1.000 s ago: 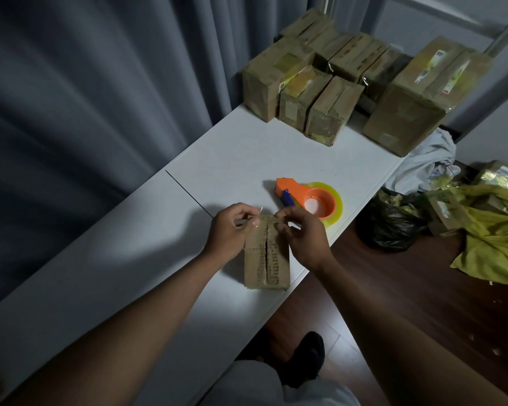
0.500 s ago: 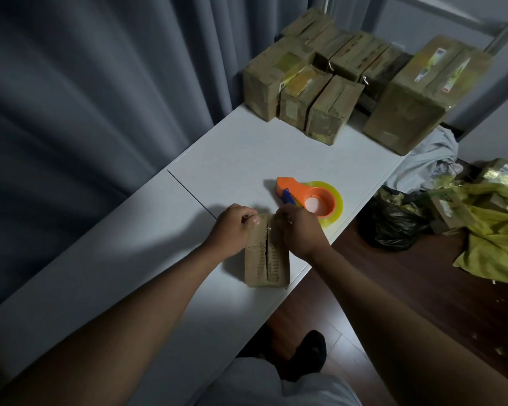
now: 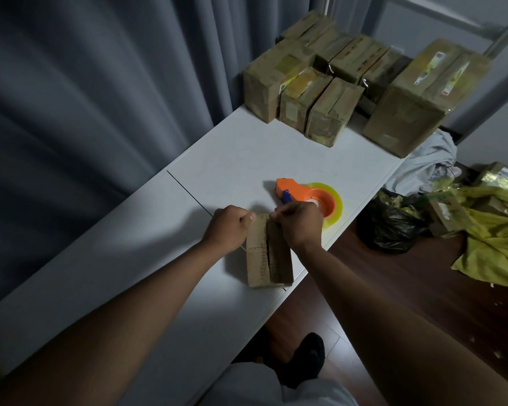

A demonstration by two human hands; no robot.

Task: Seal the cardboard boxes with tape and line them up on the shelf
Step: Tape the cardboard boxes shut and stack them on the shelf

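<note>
White table (image 3: 106,276) | hands: left (image 3: 228,228), right (image 3: 298,225) curled, gripping box (image 3: 269,259) far end

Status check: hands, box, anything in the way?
Both hands, left and right, gripping small box's far end. Top seam open. Tape dispenser just beyond, not blocking.

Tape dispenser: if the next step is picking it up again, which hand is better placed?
Right, probably. The right hand sits at the box's far end directly beside the dispenser, nearly touching it. The left hand is on the box's other side and would have to cross over.
</note>
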